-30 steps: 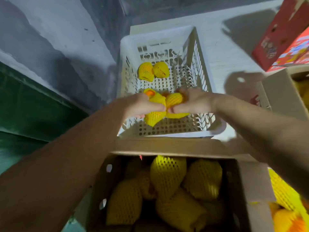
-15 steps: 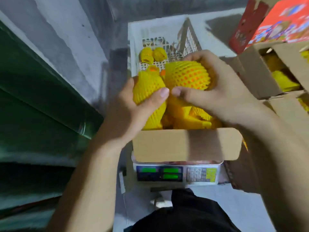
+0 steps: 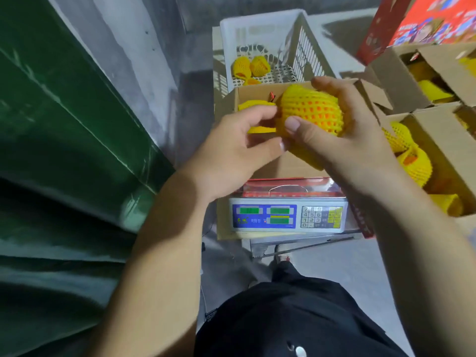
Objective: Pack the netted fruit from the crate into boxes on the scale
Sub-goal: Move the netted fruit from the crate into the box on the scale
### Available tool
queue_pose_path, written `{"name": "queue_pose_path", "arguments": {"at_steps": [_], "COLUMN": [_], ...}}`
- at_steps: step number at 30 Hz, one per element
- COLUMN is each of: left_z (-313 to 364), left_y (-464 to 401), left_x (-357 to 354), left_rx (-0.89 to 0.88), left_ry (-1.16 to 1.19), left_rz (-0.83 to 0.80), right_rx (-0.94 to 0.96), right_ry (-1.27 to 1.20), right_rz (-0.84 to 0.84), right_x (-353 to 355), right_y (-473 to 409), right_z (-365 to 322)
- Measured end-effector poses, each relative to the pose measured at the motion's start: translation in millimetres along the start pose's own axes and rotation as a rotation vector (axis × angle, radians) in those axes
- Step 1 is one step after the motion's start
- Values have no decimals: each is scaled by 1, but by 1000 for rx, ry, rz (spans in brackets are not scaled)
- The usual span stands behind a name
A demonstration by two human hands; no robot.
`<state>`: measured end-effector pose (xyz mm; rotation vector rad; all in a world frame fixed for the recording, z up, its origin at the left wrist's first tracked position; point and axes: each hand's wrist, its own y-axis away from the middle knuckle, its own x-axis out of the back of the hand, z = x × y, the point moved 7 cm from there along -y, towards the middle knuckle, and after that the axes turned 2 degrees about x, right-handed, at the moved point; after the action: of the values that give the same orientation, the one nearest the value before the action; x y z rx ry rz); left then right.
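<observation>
Fingers (image 3: 332,86) of right hand (image 3: 342,140) curl round foam-netted round fruit (image 3: 311,112).

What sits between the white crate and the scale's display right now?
In the head view, the open cardboard box sits on the scale, in front of the white crate. Both hands hover over it, the right hand gripping a netted fruit.

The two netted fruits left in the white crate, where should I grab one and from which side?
Come from above: the crate is open-topped with tall walls, and the fruits lie side by side on its floor near the far wall. Probably close the fingers round one fruit's rounded middle, on its free outer side, where the foam net gives grip.
</observation>
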<state>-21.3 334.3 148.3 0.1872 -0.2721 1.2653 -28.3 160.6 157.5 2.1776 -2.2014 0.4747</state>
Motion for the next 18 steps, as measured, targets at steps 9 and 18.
{"name": "queue_pose_path", "arguments": {"at_steps": [9, 18], "left_z": [8, 13], "left_y": [26, 31], "left_x": [5, 3], "left_rx": [-54, -26], "left_ry": [141, 189], "left_rz": [0, 10], "right_rx": [50, -37], "right_ry": [-60, -183], "right_rz": [-87, -27], "right_x": [-21, -23], "right_y": [15, 10], "right_z": [-14, 3]}}
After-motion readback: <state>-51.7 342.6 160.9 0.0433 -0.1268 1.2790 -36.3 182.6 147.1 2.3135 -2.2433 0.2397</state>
